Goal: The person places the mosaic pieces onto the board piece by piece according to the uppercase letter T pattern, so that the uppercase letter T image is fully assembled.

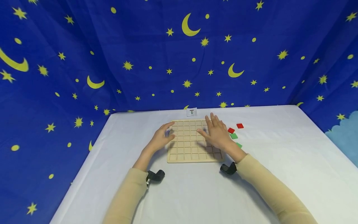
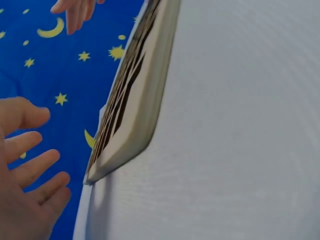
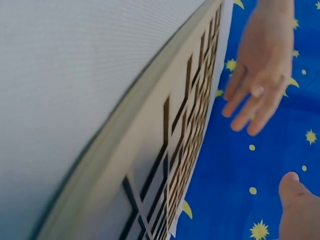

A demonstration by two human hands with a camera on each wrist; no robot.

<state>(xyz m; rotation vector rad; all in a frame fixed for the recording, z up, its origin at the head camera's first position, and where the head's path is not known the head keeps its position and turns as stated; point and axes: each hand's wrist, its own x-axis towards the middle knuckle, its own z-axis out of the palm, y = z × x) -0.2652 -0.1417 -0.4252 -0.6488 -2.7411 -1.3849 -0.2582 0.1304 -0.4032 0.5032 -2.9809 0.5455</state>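
Observation:
A wooden grid board (image 1: 181,158) with square cells lies flat on the white table. My left hand (image 1: 161,137) hovers at the board's left edge, fingers spread apart and holding nothing; in the left wrist view the same hand (image 2: 30,170) shows its fingers apart from the board. Over the board's right side is my right hand (image 1: 218,133), palm down with fingers extended and nothing in them. Right of that hand lie two red square tiles (image 1: 240,126) and two green square tiles (image 1: 233,136), one green tile partly hidden by the right wrist.
Behind the board lies a small paper card (image 1: 191,112) printed with a grid and a dark T shape. A blue cloth (image 1: 156,53) with yellow stars and moons hangs around the table's back and sides. Black wrist cameras (image 1: 156,175) sit under both wrists.

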